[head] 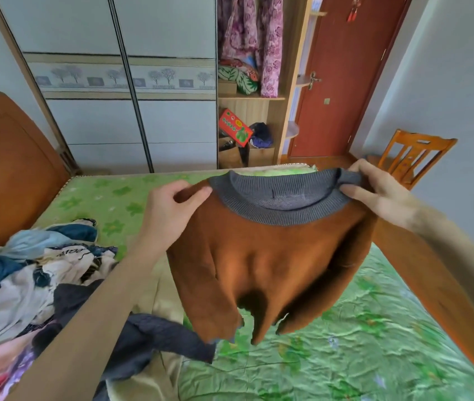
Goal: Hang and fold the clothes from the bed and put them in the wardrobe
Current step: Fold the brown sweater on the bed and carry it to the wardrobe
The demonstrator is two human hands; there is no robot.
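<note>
At the left, a pile of clothes (36,279) is seen on the bed (374,342). The brown sweater (270,264) is held up in the air above the bed. Its left shoulder is pinched by the left hand (169,209) between thumb and curled fingers, and the grey collar (276,204) edge is pinched by the right hand (380,189). The knit looks soft, limp and rather light; it is best gripped at both shoulders. The open wardrobe (250,96) is well apart behind.
</note>
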